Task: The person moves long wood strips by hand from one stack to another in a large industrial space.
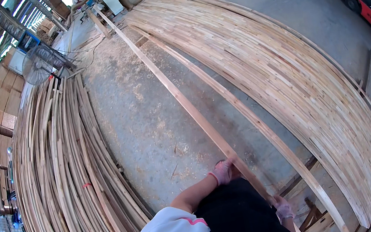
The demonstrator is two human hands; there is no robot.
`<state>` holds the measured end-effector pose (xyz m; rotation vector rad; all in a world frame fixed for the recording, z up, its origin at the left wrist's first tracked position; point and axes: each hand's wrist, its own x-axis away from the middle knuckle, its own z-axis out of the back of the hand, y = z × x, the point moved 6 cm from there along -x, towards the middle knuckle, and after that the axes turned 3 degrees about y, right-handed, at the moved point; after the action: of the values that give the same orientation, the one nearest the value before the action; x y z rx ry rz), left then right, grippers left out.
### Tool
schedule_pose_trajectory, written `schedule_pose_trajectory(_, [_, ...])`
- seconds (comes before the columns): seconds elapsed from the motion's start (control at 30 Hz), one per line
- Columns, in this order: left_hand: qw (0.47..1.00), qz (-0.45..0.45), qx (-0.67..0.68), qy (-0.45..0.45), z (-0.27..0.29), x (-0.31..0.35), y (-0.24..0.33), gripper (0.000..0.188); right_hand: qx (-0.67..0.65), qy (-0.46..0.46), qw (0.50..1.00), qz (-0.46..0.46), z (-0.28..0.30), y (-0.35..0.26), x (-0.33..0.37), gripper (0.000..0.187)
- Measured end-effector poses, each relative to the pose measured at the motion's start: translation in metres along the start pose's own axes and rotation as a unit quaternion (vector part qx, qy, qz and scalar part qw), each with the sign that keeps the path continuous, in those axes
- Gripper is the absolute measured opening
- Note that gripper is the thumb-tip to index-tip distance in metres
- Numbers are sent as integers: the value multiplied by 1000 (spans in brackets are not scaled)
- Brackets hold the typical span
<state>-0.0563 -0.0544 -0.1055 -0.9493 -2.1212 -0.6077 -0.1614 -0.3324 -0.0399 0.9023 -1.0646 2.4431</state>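
A long, narrow wooden board (pixel 176 92) runs from a machine at the far end of the floor back to my body. My left hand (pixel 223 171), in a pale pink glove, is closed around its near part, with the fingers partly hidden. Closer to my body, my right hand (pixel 284 209), gloved the same way, grips the same board along its edge. Just right of it lies a second long wooden strip (pixel 256 121), roughly parallel and apart from both hands.
A heap of long rough strips (pixel 64 172) lies on the left. Planed strips (pixel 283 79) form a wide layer on the right. Sawdust and shavings (pixel 130 68) cover parts of the concrete. A standing fan (pixel 37 65) is far left, a red forklift (pixel 364 5) far right.
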Motion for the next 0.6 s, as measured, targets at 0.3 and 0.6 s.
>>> schedule_pose_trajectory(0.3, [980,-25,-195,-16,-45,23,-6,43,-21,153,975,158,55,-64,27,37])
schedule_pose_trajectory(0.6, [948,-92,-283,-112,-104,74,31,33,198,358,903,-132,172,244,229,28])
